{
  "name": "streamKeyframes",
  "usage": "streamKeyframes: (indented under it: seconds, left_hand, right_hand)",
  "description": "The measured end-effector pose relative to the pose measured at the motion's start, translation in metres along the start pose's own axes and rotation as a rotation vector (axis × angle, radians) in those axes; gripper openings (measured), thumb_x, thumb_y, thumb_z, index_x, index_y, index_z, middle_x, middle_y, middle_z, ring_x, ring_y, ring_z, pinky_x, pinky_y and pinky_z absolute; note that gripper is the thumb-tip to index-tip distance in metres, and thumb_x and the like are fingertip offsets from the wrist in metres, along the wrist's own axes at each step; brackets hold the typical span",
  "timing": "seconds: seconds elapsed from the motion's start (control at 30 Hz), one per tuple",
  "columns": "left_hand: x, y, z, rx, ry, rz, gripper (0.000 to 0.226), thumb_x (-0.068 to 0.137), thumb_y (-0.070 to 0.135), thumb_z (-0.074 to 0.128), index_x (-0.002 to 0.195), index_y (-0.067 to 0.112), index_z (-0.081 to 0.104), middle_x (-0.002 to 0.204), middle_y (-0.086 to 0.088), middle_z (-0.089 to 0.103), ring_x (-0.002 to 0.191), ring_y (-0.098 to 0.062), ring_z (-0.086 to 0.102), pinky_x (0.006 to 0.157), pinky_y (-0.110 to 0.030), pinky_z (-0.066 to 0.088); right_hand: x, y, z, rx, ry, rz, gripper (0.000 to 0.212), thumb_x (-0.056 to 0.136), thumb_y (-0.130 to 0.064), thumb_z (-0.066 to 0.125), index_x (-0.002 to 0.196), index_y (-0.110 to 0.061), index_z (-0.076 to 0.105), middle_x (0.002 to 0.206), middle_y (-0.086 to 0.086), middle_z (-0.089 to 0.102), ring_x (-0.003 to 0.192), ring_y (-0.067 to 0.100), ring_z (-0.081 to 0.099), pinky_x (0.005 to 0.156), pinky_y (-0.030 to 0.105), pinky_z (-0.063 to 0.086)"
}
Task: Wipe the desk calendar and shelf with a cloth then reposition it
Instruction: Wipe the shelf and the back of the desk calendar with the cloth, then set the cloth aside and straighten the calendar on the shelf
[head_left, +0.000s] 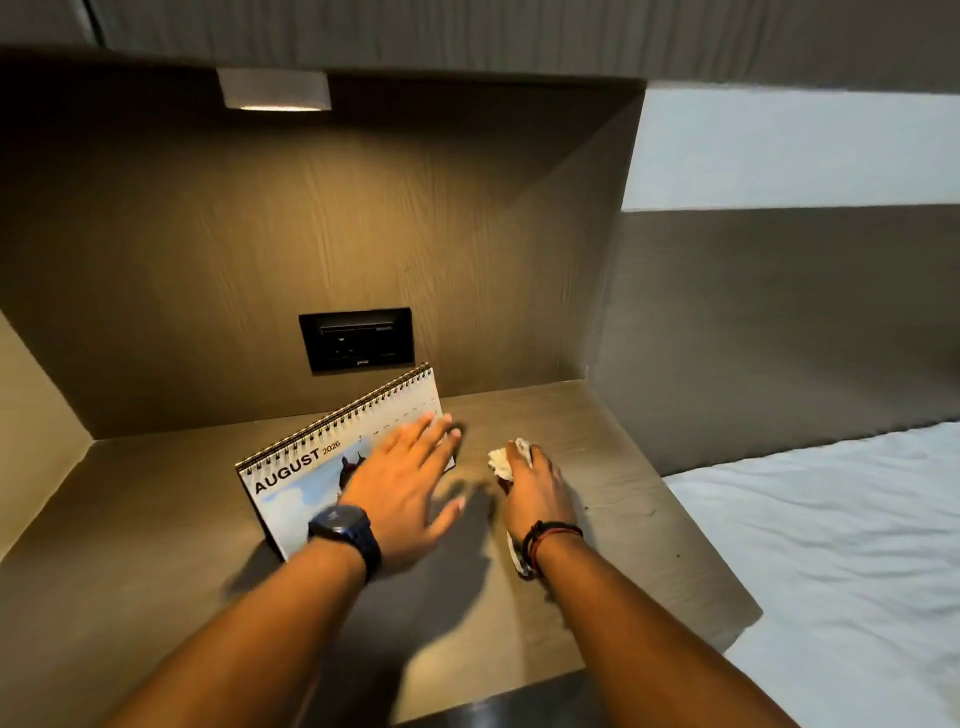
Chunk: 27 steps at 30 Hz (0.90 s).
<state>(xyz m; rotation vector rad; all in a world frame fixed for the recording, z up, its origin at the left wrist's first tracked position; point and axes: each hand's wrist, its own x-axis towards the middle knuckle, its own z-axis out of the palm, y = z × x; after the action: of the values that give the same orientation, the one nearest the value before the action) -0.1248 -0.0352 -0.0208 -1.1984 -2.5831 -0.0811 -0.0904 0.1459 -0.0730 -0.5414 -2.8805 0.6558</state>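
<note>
A spiral-bound desk calendar (306, 467) showing "AUGUST 2026" stands tilted on the brown wooden shelf (156, 519), left of centre. My left hand (405, 488), with a dark watch on the wrist, hovers in front of the calendar's right part with fingers spread; whether it touches the page is unclear. My right hand (535, 493) is closed around a crumpled white cloth (501, 460), which sticks out past the fingers and below the wrist. This hand rests low over the shelf, just right of the calendar.
A black socket panel (356, 339) sits in the alcove's back wall behind the calendar. A lamp (275, 89) glows under the top panel. Side walls enclose the shelf left and right. A bed with a white sheet (831, 545) lies to the right.
</note>
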Motion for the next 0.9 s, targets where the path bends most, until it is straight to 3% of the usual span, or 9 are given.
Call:
streamKeyframes:
  seconds: [0.17,0.33,0.57,0.9]
  left_hand:
    - [-0.029,0.029,0.064,-0.179,-0.25,-0.186,0.079,0.083,0.063,0.03,0.146,0.02,0.011,0.157,-0.007,0.014,0.142,-0.023,0.014,0.116,-0.038,0.011]
    - [-0.037,0.045,0.088,-0.229,-0.221,-0.303,0.091,0.074,0.078,0.014,0.146,0.023,0.008,0.158,-0.001,0.008,0.144,-0.02,0.002,0.118,-0.042,0.005]
    - [-0.041,0.05,0.09,-0.217,-0.262,-0.317,0.093,0.072,0.082,0.005,0.146,0.026,-0.004,0.158,0.001,-0.005,0.144,-0.019,-0.01,0.117,-0.043,-0.003]
    - [-0.059,0.055,0.083,-0.252,-0.253,-0.282,0.089,0.074,0.078,0.008,0.146,0.027,-0.007,0.158,0.0,-0.009,0.143,-0.02,-0.015,0.117,-0.045,-0.005]
  right_hand:
    - [0.0,0.01,0.011,-0.142,-0.077,-0.066,0.059,0.092,-0.033,0.042,0.146,-0.034,0.019,0.16,0.01,0.017,0.146,0.03,0.016,0.118,0.046,0.021]
    - [0.0,0.025,0.006,-0.186,-0.083,-0.05,0.058,0.093,-0.041,0.034,0.147,-0.035,0.013,0.161,0.009,0.013,0.147,0.029,0.011,0.12,0.047,0.016]
    - [-0.019,0.055,-0.007,-0.195,-0.046,0.029,0.057,0.092,-0.042,0.033,0.147,-0.035,0.016,0.161,0.009,0.014,0.147,0.03,0.012,0.119,0.048,0.017]
    - [-0.049,0.073,-0.014,-0.249,-0.012,0.184,0.058,0.093,-0.046,0.03,0.147,-0.035,0.01,0.161,0.01,0.011,0.147,0.032,0.011,0.119,0.049,0.016]
